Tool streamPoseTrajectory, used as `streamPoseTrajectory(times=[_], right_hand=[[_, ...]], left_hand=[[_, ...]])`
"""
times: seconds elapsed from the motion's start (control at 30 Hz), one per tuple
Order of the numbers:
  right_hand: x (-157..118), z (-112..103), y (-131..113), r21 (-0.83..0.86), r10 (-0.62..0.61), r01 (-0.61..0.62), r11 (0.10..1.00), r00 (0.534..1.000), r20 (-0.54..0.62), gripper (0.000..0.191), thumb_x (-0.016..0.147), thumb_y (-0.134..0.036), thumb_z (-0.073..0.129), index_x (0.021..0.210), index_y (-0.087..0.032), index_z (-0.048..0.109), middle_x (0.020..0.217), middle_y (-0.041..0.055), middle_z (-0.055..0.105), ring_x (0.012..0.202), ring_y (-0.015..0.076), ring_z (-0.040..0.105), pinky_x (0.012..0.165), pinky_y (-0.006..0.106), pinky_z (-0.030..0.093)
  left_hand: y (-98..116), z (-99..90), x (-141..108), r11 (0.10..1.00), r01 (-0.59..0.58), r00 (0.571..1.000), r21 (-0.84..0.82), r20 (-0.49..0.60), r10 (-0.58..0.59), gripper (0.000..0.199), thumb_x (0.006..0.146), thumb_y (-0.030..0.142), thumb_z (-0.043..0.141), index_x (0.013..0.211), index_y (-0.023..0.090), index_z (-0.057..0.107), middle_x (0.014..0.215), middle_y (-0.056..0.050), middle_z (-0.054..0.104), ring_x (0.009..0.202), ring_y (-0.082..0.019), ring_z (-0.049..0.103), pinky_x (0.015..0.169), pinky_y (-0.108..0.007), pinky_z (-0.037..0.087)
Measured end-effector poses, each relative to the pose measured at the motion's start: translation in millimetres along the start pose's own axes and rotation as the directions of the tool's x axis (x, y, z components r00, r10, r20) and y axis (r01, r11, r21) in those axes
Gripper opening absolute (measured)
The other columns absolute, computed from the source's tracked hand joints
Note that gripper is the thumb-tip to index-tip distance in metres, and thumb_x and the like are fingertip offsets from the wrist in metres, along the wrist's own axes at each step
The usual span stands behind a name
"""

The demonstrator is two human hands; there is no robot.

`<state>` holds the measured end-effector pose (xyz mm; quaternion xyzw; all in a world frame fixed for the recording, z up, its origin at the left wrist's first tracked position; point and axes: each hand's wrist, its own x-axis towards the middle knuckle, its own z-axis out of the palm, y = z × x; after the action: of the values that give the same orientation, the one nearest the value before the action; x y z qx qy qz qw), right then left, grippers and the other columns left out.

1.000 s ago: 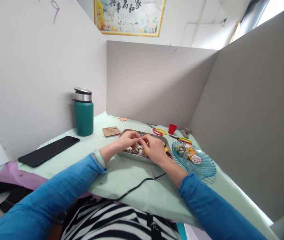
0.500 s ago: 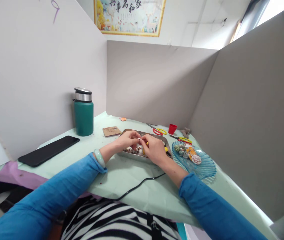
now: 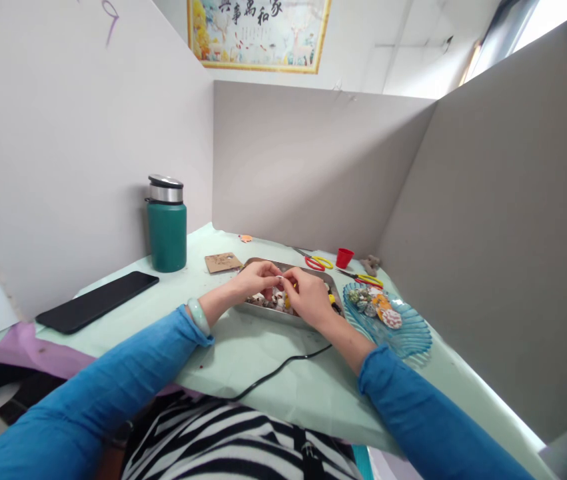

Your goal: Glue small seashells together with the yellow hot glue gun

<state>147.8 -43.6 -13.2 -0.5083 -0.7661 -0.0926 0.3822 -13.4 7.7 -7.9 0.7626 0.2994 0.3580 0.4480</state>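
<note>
Over a shallow metal tray [image 3: 269, 311], my left hand [image 3: 258, 278] and my right hand [image 3: 307, 293] meet at the fingertips. Both are closed in a pinch on a small white piece [image 3: 280, 277], too small to name. Beneath them the tray holds a mix of small white, brown, yellow and black pieces [image 3: 276, 301], partly hidden by my hands. To the right of my right hand lies a blue scalloped glass plate [image 3: 413, 337], bearing several patterned round pieces [image 3: 390, 318] in orange, green and red-and-white.
Behind the tray lie two pairs of red-and-yellow scissors [image 3: 319, 263] [image 3: 367, 279], near a red cup [image 3: 344, 258]. A brown card [image 3: 222, 262], green bottle [image 3: 167, 230] and black phone [image 3: 98, 301] are to the left. A black cable [image 3: 283, 365] crosses the front. Grey partitions [image 3: 308, 167] enclose the table.
</note>
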Motion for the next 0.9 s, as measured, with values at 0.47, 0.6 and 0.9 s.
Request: streamPoseTrajectory(times=[0.47,0.6,0.9], right_hand=[[0.5,-3.5,-4.0,0.092,0.02,-0.018,0.996,1.0,-0.016,0.022,0.086,-0.037,0.045,0.096,-0.021,0.056,0.073,-0.0002,0.065,0.064,0.0131,0.056,0.059,0.022,0.034],[0.2,-4.5,-5.1,0.08,-0.002,0.003,0.997,1.0,-0.014,0.018,0.084,-0.034,0.048,0.096,-0.022,0.056,0.07,-0.0021,0.063,0.063,0.0124,0.055,0.059,0.022,0.033],[-0.7,-2.4,-2.1,0.016,0.005,-0.005,1.0,1.0,-0.004,0.013,0.085,-0.031,0.047,0.085,-0.021,0.056,0.071,-0.0006,0.064,0.065,0.0131,0.056,0.059,0.022,0.033]], left_hand=[[2.0,2.0,0.5,0.999,-0.001,1.0,-0.035,-0.009,0.001,0.03,0.078,0.041,0.055,0.086,0.012,0.052,0.066,-0.001,0.059,0.047,-0.007,0.055,0.045,-0.019,0.042],[1.9,1.7,0.6,1.0,0.013,1.0,-0.027,-0.014,-0.014,0.031,0.079,0.043,0.054,0.084,0.012,0.052,0.062,-0.001,0.057,0.046,-0.008,0.055,0.046,-0.019,0.043],[2.6,3.1,0.9,0.997,0.049,0.999,-0.064,-0.017,-0.05,0.035,0.076,0.046,0.057,0.084,0.012,0.051,0.066,-0.002,0.06,0.046,-0.007,0.055,0.045,-0.018,0.044]])
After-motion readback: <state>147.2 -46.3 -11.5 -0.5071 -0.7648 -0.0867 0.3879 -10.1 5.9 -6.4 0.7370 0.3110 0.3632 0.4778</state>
